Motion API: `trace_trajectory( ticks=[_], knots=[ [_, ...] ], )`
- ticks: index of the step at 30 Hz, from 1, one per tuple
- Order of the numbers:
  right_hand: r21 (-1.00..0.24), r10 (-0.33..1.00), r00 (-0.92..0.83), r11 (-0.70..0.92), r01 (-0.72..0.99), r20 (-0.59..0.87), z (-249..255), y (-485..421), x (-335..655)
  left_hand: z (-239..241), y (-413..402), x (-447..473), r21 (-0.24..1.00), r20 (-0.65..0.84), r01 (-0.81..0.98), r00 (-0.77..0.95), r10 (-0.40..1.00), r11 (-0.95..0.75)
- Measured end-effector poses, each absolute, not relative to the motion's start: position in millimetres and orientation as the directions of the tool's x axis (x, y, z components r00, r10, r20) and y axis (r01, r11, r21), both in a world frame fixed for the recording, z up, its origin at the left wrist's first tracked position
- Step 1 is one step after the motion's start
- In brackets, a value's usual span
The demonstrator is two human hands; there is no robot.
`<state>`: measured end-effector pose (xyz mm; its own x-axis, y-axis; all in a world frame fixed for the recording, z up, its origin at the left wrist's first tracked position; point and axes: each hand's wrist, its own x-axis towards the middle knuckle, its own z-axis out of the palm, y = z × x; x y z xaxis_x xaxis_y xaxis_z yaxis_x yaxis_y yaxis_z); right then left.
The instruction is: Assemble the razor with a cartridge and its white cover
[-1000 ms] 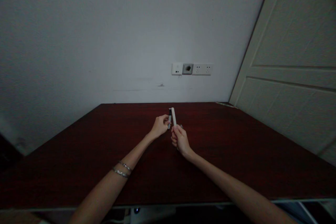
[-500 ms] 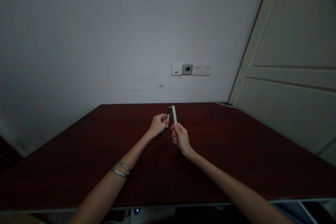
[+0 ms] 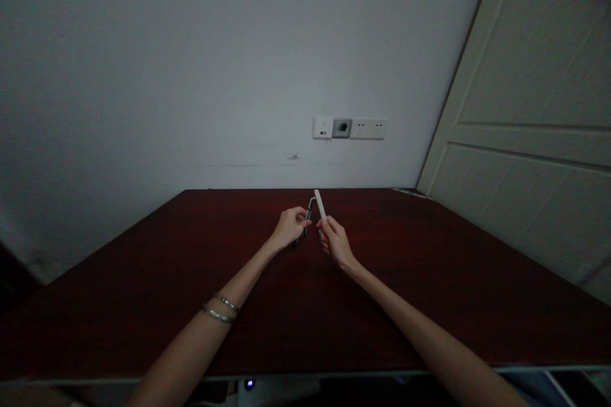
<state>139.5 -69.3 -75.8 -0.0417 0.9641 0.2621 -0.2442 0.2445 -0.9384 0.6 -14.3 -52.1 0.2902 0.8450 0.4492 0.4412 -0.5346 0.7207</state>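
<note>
Above the middle of the table, my left hand [image 3: 289, 227] pinches a slim dark rod-like piece [image 3: 309, 210] between thumb and fingers. Parts of this piece also show below the fingertips, and its kind is unclear. Just to the right, my right hand [image 3: 338, 241] is closed around the lower end of a white stick [image 3: 319, 203], which points up and leans left. The two pieces come together at their top ends, where a small link seems to join them. Their lower ends stand apart.
Dark red-brown wooden table [image 3: 143, 305] reaches to a pale wall [image 3: 191, 76]. Sockets and a switch plate [image 3: 351, 128] are set in the wall beyond my hands. A panelled door [image 3: 534, 108] flanks the right side.
My right hand has shifted slightly up and right, and the white stick leans further left. The dark piece in my left hand has tilted rightward at its top.
</note>
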Motion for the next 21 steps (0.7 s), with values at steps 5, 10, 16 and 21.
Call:
trace_trajectory(
  ticks=[5, 10, 16, 21],
  knots=[
    [-0.935, 0.961, -0.055, 0.247, -0.255, 0.270, -77, -76, 138, -50, -15, -1, 0.707, 0.448, 0.497, 0.236, 0.862, -0.503],
    [-0.934, 0.967, -0.066, 0.220, -0.281, 0.247, -78, -77, 133, -47, -17, 0, 0.711, 0.458, 0.491, 0.221, 0.861, -0.504],
    [-0.938, 0.973, -0.074, 0.187, -0.291, 0.217, -79, -81, 128, -45, -20, 2, 0.727, 0.444, 0.485, 0.208, 0.871, -0.486],
    [-0.942, 0.973, -0.069, 0.196, -0.274, 0.222, -80, -81, 125, -42, -22, 3, 0.739, 0.437, 0.464, 0.223, 0.871, -0.489]
  ],
)
